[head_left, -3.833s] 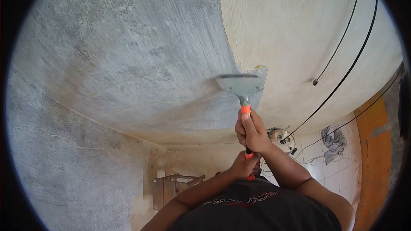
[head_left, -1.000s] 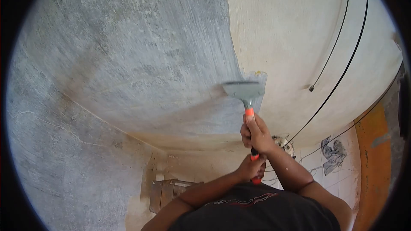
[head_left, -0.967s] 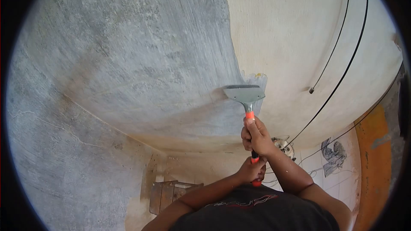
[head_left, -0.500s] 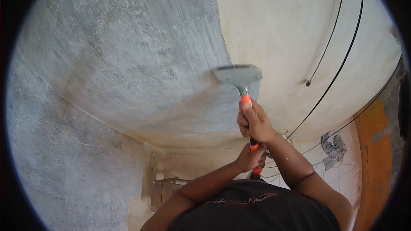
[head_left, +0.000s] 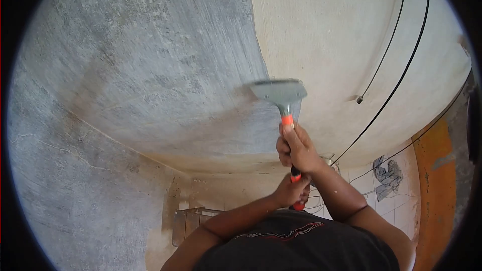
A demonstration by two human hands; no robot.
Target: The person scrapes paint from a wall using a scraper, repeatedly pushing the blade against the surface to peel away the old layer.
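- The scraper (head_left: 281, 95) has its blade against the surface (head_left: 150, 70), on the line between the stripped part at left and the coated part at right.
- The right grip (head_left: 296, 148) wraps the handle just below the blade.
- The left grip (head_left: 291, 190) clasps the handle's end, under the right grip — the two nearly touch.
- Two cables (head_left: 401, 78) run across the surface right of the scraper, well apart from it.
- A rag (head_left: 387, 173) is low on the right, below the cables.
- A crate (head_left: 193, 221) is low down — left of the arms.
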